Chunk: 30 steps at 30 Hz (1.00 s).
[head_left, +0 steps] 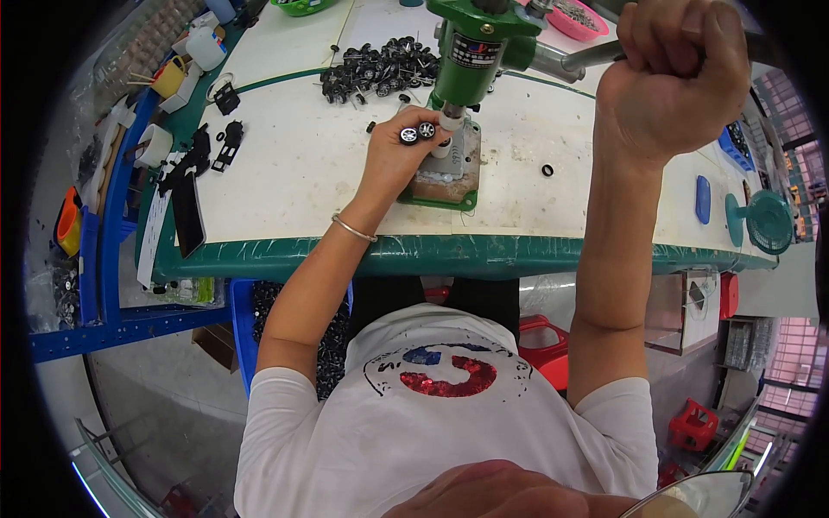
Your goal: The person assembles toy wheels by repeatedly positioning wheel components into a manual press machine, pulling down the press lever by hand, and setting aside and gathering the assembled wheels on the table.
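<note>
My left hand [395, 148] is at the green hand press [469, 73], just under its ram [451, 119]. Small black toy wheels [409, 135] with silver hubs show at its fingers, which are closed on them. The fingertips reach to a white cylindrical fixture [442, 149] on the press base [462, 188]; what lies right between ram and fixture is partly hidden. Raised at the upper right, my right hand [678, 82] is wrapped round the press's metal lever [594, 57].
Behind the press lies a heap of black wheels [380, 67]. A loose black ring [547, 171] is right of the base. Black plastic parts [228, 145] and a phone-like dark slab [188, 211] lie left. A blue bin [245, 332] of black parts stands below the table edge.
</note>
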### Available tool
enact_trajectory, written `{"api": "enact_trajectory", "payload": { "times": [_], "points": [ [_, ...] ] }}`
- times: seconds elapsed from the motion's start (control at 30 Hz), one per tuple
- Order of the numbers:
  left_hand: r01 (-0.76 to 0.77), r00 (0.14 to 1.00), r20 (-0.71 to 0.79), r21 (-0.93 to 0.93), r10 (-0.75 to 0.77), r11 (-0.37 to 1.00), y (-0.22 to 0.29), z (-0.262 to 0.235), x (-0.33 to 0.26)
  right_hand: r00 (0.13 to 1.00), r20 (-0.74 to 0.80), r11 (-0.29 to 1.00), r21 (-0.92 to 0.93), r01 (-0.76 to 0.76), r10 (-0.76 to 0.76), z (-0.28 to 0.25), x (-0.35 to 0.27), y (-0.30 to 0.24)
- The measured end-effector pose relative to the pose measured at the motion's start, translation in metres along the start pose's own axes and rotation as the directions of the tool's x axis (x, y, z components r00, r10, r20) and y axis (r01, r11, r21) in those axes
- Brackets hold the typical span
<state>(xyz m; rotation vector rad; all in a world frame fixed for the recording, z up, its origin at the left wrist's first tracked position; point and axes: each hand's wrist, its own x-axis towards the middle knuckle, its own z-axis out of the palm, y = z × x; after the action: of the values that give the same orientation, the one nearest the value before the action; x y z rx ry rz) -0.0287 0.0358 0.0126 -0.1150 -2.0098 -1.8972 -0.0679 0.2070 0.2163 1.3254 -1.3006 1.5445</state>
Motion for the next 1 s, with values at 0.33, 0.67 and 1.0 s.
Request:
{"api": "enact_trajectory", "payload": {
  "times": [0.33, 0.67, 1.0],
  "points": [
    [0.249, 0.963, -0.016, -0.32, -0.268, 0.914, -0.005, 0.003, 0.005, 0.746, -0.226, 0.774, 0.295, -0.56, 0.626, 0.011, 0.047, 0.063],
    [0.401, 0.87, -0.293, -0.049, -0.397, 0.915, -0.034, -0.075, 0.015, 0.569, -0.121, 0.532, 0.55, -0.644, 0.814, -0.003, 0.019, 0.085],
    [0.342, 0.929, -0.213, 0.808, -0.304, 0.48, -0.033, -0.076, 0.04, 0.561, 0.082, 0.485, -0.614, -0.623, 0.824, -0.05, -0.202, 0.201]
  ]
}}
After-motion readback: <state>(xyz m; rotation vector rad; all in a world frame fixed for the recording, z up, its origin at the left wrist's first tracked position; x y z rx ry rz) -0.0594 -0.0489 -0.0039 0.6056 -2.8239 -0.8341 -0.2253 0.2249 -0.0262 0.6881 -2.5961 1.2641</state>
